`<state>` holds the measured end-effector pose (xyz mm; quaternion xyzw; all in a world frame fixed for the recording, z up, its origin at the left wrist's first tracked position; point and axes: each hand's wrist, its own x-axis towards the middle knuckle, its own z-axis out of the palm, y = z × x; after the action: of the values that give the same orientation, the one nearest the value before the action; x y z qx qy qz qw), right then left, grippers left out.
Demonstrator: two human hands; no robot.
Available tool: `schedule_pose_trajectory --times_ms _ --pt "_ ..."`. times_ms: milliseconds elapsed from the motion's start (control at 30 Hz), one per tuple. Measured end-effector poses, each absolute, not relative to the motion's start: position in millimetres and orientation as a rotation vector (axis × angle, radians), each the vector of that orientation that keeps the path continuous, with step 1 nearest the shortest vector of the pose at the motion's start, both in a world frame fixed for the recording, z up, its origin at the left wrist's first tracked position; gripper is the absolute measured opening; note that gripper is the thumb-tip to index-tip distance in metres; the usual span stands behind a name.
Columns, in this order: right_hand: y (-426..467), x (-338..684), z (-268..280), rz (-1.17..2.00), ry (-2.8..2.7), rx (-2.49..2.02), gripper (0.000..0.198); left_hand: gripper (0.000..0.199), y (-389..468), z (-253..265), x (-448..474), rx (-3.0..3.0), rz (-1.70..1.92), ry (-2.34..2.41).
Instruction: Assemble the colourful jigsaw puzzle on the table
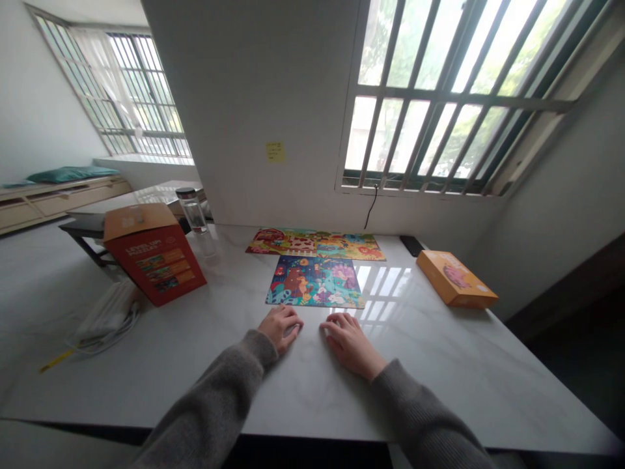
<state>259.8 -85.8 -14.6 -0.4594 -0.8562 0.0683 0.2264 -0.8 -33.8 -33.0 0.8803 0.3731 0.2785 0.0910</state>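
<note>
My left hand [282, 327] rests on the white marbled table with its fingers loosely bent and apart, holding nothing. It lies just below the lower-left edge of a dark blue animal jigsaw puzzle [315, 281]. Below that puzzle's right part, my right hand [350, 343] lies palm down, fingers loosely spread and free of any object. Behind the blue puzzle, against the wall side, are a farm-scene puzzle [280, 242] and a yellow-orange animal puzzle [352, 247], side by side. All three appear assembled and lie flat.
On the left stand a red-orange puzzle box [159, 257], a clear bottle [193, 212] with a dark lid, and a white power strip with cable [110, 312]. To the right are an orange box [456, 280] and a black phone-like object [411, 245]. A yellow note [275, 152] sticks to the wall.
</note>
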Motion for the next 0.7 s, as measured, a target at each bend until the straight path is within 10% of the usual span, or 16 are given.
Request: schedule_pose_trajectory --times_ms 433,700 --pt "-83.0 266.5 -13.9 0.302 -2.208 -1.215 0.038 0.021 -34.7 -28.4 1.0 2.551 0.807 1.059" --pt "-46.6 370.6 -12.2 -0.167 -1.647 -1.595 0.049 0.022 -28.0 -37.9 0.3 2.539 0.876 1.043"
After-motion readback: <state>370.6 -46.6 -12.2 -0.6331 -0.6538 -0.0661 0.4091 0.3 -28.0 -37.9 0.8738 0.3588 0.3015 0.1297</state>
